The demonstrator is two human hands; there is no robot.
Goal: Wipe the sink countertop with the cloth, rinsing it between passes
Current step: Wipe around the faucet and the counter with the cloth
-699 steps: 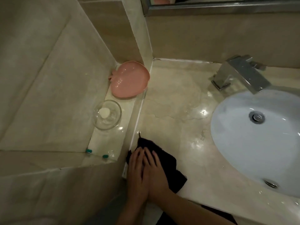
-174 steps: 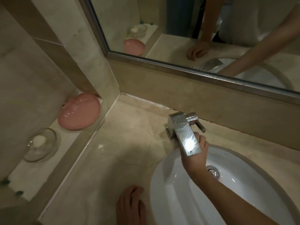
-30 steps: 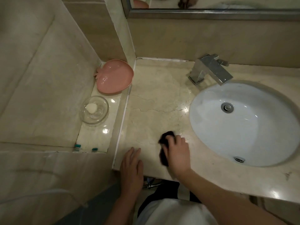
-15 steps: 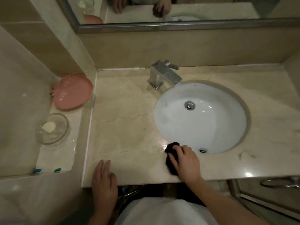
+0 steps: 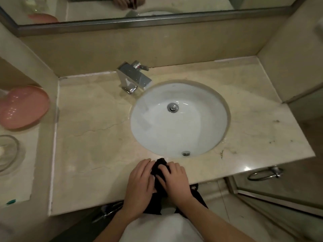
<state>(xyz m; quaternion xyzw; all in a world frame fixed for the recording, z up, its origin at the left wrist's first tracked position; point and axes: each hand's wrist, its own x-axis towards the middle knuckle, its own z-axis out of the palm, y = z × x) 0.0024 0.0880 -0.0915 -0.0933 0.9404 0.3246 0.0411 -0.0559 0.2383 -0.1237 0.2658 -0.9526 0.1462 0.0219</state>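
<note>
A black cloth (image 5: pixel 158 173) lies bunched on the beige marble countertop (image 5: pixel 90 137), at its front edge just below the white round sink (image 5: pixel 178 119). My left hand (image 5: pixel 139 182) lies on the cloth's left side and my right hand (image 5: pixel 174 180) on its right side, both with fingers on the fabric. The cloth hangs down over the counter edge between my wrists. The chrome faucet (image 5: pixel 132 77) stands behind the sink at its upper left, with no water running.
A pink fruit-shaped dish (image 5: pixel 22 107) and a glass soap dish (image 5: pixel 7 151) sit on a lower ledge at the left. A mirror (image 5: pixel 139 7) runs along the back wall. A chrome towel ring (image 5: pixel 264 173) hangs below the counter at the right.
My left hand has moved right from the counter's front left edge onto the cloth. The cloth and my right hand stayed in front of the sink. The view has moved rightward.
</note>
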